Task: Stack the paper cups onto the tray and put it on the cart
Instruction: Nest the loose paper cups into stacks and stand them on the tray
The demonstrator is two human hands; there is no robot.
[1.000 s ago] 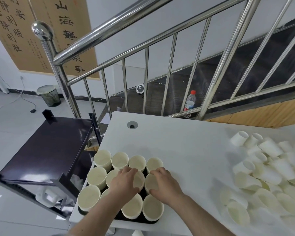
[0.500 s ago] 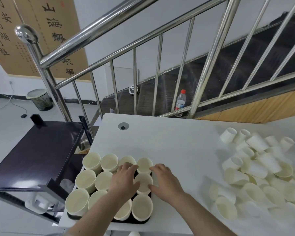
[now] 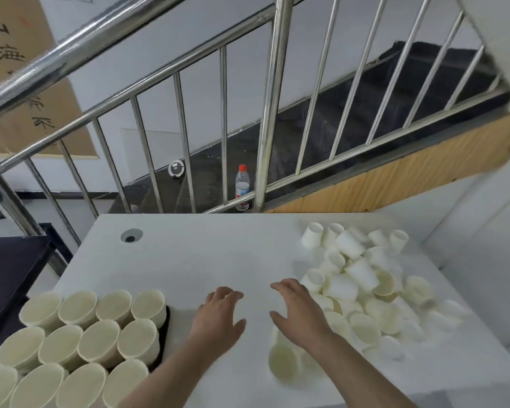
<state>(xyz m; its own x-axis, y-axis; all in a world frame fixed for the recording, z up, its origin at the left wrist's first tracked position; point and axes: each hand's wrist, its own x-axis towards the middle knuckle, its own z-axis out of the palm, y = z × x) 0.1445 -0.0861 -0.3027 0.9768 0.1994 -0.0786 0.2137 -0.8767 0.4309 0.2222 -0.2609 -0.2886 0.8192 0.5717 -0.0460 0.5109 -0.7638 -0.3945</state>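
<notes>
Now twelve upright cups on tray, two empty hands.

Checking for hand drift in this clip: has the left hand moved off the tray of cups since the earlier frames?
Yes. The left hand has left the cups on the tray and moved rightward over bare table, toward the loose cup pile.

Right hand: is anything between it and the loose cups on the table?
Nothing visible. The right hand hovers open at the near edge of the loose cups, with only bare table beside it. The left hand is off to its left, not in the path.
</notes>
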